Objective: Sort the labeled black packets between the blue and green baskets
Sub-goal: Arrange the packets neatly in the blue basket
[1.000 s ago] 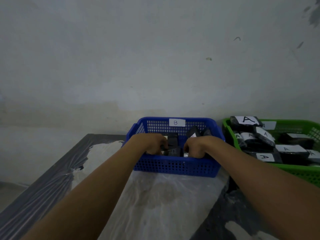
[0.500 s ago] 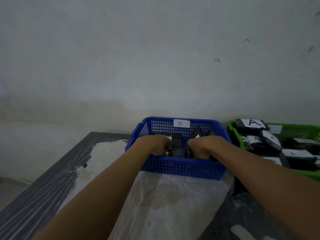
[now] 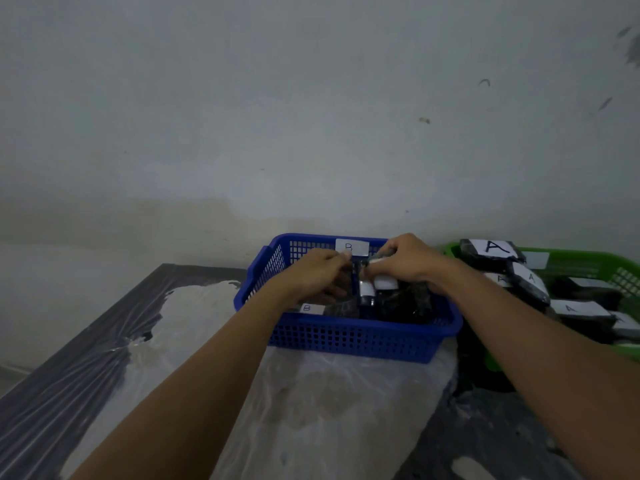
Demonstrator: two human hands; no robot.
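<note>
A blue basket [image 3: 349,337] tagged B stands at the middle of the table against the wall, holding black packets with white labels. One packet marked B [image 3: 309,309] lies at its front left. Both hands are raised inside the basket: my left hand [image 3: 317,277] and my right hand [image 3: 407,261] each grip black packets [image 3: 375,285] held upright between them. To the right, the green basket [image 3: 620,271] is heaped with black packets labelled A [image 3: 491,249].
The table [image 3: 322,410] is covered with crinkled clear plastic over a dark and white surface. A pale wall [image 3: 311,116] rises right behind both baskets. The table's left edge runs diagonally at the lower left.
Both hands have risen from low in the blue basket, lifting black packets up toward its back wall. The camera view has shifted slightly.
</note>
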